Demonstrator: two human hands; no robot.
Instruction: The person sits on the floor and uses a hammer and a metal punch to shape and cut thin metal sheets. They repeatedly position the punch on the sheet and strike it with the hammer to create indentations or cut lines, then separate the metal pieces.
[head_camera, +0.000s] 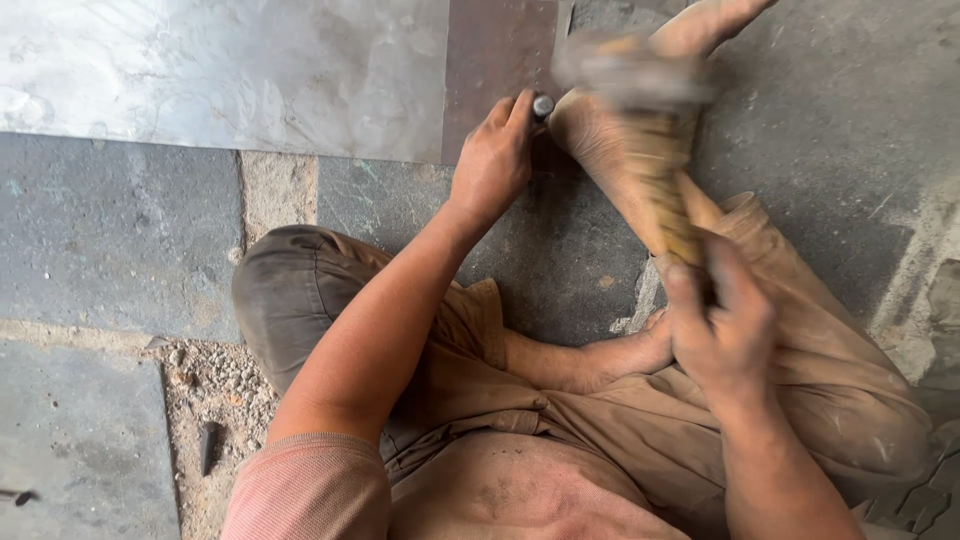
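Currently the left hand (492, 160) clamps a short dark steel chisel (541, 105) upright against the rusty brown metal sheet's (497, 55) lower edge, steadying it, while the right hand (722, 325) grips a wooden-handled hammer (640, 110) (blurred) above it.

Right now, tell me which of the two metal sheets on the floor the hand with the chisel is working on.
The narrow brown rusty sheet. The left hand holds the chisel at its lower edge, beside the wide shiny silver sheet; the right hand swings a hammer.
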